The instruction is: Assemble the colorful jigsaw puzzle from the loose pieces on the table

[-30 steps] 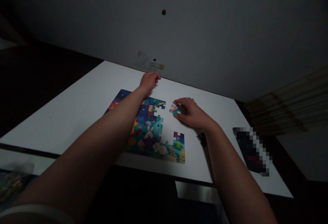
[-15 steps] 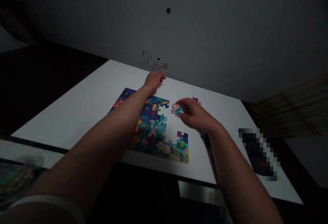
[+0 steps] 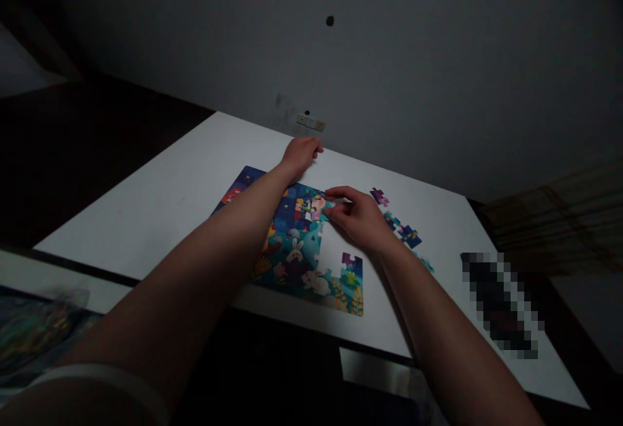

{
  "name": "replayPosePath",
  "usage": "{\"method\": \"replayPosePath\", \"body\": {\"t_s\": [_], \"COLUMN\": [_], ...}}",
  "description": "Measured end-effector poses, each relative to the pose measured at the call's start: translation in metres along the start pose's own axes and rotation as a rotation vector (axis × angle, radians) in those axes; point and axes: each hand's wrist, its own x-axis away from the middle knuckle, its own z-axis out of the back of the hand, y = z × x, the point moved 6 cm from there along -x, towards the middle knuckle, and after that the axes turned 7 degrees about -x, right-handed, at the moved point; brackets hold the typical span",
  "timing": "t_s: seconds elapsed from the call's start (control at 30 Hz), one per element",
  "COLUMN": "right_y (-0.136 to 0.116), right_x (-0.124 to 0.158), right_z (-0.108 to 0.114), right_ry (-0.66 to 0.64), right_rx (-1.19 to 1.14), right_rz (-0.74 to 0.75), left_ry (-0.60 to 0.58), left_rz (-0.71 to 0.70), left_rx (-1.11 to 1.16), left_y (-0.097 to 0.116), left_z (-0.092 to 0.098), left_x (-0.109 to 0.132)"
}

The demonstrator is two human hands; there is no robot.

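My right hand [image 3: 357, 218] pinches a pink and teal jigsaw piece [image 3: 318, 209] between thumb and fingertips. The piece lies at the gap in the upper right of a partly joined jigsaw puzzle [image 3: 292, 270], touching or overlapping its edge; whether it is seated I cannot tell. Rabbits and plants are pictured on the joined part. Beyond the puzzle, my left hand [image 3: 302, 154] rests on the table with its fingers curled in; their inner side is hidden. My left forearm covers much of the puzzle's left side.
Loose pieces lie to the right: a purple piece [image 3: 379, 197], dark blue pieces [image 3: 409, 236] and a teal piece [image 3: 424, 262], partly behind my right arm. A blurred-out dark object [image 3: 501, 306] lies on the white table [image 3: 160, 199]. A wall with sockets [image 3: 310, 122] stands behind.
My right hand has carried the pink and teal piece left, from the bare table to the puzzle's gap. Loose pieces behind that hand have come into view. My left hand stays curled.
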Motion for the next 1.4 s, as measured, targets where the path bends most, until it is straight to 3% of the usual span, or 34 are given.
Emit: {"method": "replayPosePath", "body": {"t_s": [0.17,0.4,0.57,0.7,0.8,0.93,1.0,1.4], "right_y": [-0.005,-0.01,-0.006,-0.005,-0.012,-0.01,-0.007,-0.007], "right_x": [0.001,0.002,0.001,0.002,0.008,0.022,0.026,0.021], "right_z": [-0.005,-0.01,-0.003,0.007,0.016,0.014,0.012,0.014], "right_ry": [0.062,0.008,0.007,-0.022,-0.096,-0.352,-0.417,-0.337], "right_rx": [0.001,0.011,-0.057,-0.143,-0.172,-0.138,-0.111,0.029], "right_rz": [-0.038,-0.003,0.06,0.011,-0.018,-0.15,-0.187,-0.13], "left_ry": [-0.005,-0.01,-0.056,-0.062,-0.056,-0.05,-0.056,-0.056], "left_rz": [-0.023,-0.029,-0.064,-0.082,-0.078,-0.055,-0.056,-0.06], "left_rx": [-0.004,-0.079,-0.185,-0.182,-0.181,-0.2,-0.199,-0.193], "left_y": [-0.001,0.0,0.001,0.001,0.002,0.001,0.001,-0.001], "left_z": [-0.001,-0.001,-0.002,-0.002,-0.003,-0.004,-0.004,-0.005], "left_x": [-0.001,-0.001,0.0,0.0,-0.001,-0.001,-0.002,-0.003]}}
